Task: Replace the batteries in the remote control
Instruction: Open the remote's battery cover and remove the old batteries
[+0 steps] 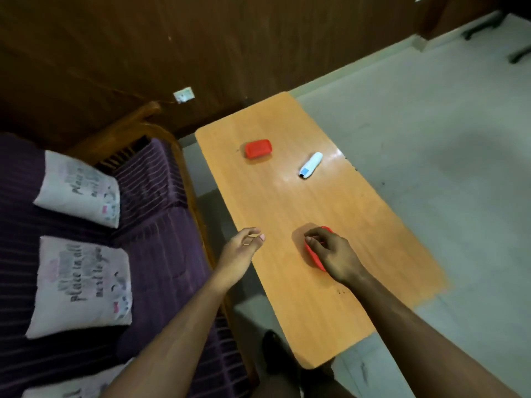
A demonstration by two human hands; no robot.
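A white remote control [311,165] with a blue patch lies on the far right part of the wooden table [301,297]. A red tray [257,148] sits at the far left of the table. My right hand [330,254] rests over a second red tray [312,257], fingers curled into it; what they pinch is hidden. My left hand [241,251] hovers at the table's left edge, fingers loosely curled, with nothing visible in it.
A sofa with purple striped cover [161,225] and white printed cushions [79,188] stands left of the table. A dark wooden wall [172,53] is behind. Grey floor [431,139] lies to the right.
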